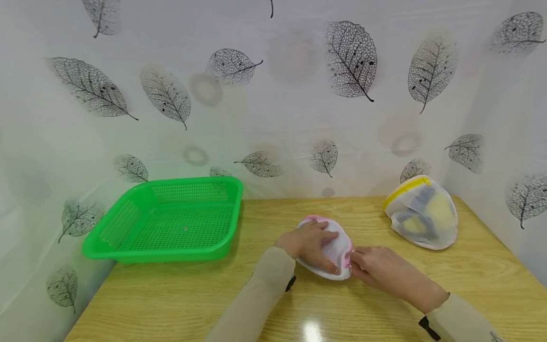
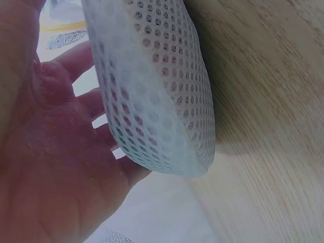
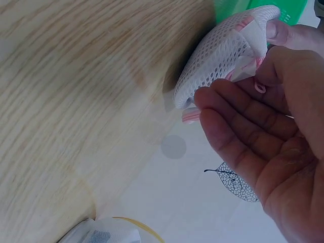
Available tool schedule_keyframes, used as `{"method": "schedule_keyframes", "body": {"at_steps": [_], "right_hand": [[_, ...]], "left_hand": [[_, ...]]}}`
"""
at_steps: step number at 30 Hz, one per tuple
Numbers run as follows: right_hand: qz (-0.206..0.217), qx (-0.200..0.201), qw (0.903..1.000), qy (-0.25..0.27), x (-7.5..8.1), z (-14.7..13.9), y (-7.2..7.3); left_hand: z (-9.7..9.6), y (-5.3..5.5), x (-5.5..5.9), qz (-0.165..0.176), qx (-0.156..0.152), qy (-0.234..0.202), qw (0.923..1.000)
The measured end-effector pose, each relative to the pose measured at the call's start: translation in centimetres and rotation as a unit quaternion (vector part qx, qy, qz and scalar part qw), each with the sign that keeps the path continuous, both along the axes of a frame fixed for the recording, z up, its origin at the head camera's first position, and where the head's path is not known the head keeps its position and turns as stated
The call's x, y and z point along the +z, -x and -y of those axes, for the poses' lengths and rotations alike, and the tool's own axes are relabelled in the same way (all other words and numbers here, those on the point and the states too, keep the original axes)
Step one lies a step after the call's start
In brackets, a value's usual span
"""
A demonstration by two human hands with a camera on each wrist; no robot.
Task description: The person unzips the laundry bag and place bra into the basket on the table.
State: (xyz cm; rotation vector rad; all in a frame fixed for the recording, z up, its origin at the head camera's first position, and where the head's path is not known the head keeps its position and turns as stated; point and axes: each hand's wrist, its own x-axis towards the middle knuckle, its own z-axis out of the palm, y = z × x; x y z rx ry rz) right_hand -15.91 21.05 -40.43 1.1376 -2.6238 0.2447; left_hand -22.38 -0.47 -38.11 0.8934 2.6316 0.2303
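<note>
A white mesh laundry bag [image 1: 331, 249] with pink zipper trim lies on the table, rounded and full-looking. Across its top my left hand [image 1: 311, 242] rests with fingers spread, the thumb along the near side. In the left wrist view the mesh [image 2: 157, 96] stands in front of those fingers and hides their tips. My right hand [image 1: 378, 268] is at the bag's right end, thumb and index finger pinching the zipper pull. A small pink loop [image 3: 259, 87] shows beside that pinch in the right wrist view. The bag's contents cannot be made out.
A green plastic basket [image 1: 232, 232] stands at the left of the wooden table [image 1: 179, 304]. Towards the back right sits another mesh bag [image 1: 444, 232] with a yellow zipper, blue-grey and yellowish items inside. A white leaf-print curtain [image 1: 290, 123] hangs behind the table.
</note>
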Motion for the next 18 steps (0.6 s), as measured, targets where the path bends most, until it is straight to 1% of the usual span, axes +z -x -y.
{"method": "schedule_keyframes", "body": {"at_steps": [6, 9, 12, 15, 18], "right_hand": [[0.004, -0.012, 0.9999, -0.005, -0.04, -0.03, -0.01], [0.005, -0.015, 0.9998, -0.009, 0.01, 0.07, -0.03], [-0.005, -0.018, 0.9997, -0.013, 0.04, 0.10, 0.03], [-0.017, -0.034, 0.9992, -0.014, 0.16, -0.06, 0.30], [-0.007, -0.051, 0.9986, -0.011, 0.31, -0.31, 0.76]], "left_hand": [[0.03, -0.12, -0.13, -0.003, 0.000, 0.000, 1.0000], [-0.01, -0.25, -0.15, -0.012, -0.006, 0.007, 0.9999], [-0.12, -0.35, -0.26, -0.025, -0.013, 0.018, 0.9994], [-0.24, -0.38, -0.33, -0.040, -0.023, 0.032, 0.9984], [-0.25, -0.35, -0.35, -0.045, -0.027, 0.035, 0.9980]]}}
